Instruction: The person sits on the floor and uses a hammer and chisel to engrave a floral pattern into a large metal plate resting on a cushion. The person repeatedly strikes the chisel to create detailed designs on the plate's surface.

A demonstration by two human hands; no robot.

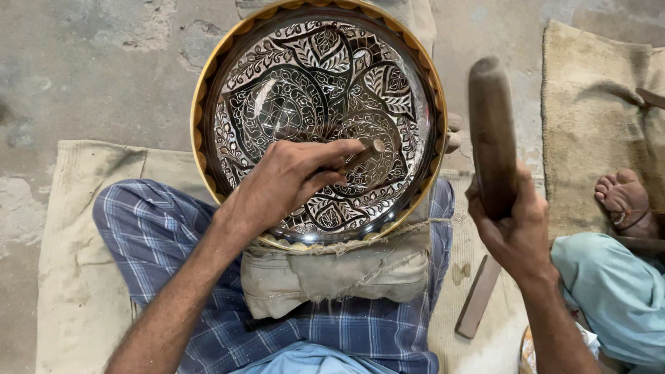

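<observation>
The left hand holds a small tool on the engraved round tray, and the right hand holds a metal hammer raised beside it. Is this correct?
Not quite. In the head view the right hand holds a wooden mallet, not a metal hammer. The left hand does hold a small tool on the engraved round tray.

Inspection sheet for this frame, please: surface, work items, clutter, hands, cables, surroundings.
Surface: concrete floor with a burlap mat.
Work items: engraved round tray propped on a cloth pad in the lap.
Clutter: flat wooden strip on the mat.
Hands: left hand presses a chisel to the tray; right hand holds a wooden mallet raised.
Cables: nothing seen.
Surroundings: another person's bare foot on a second mat.
</observation>
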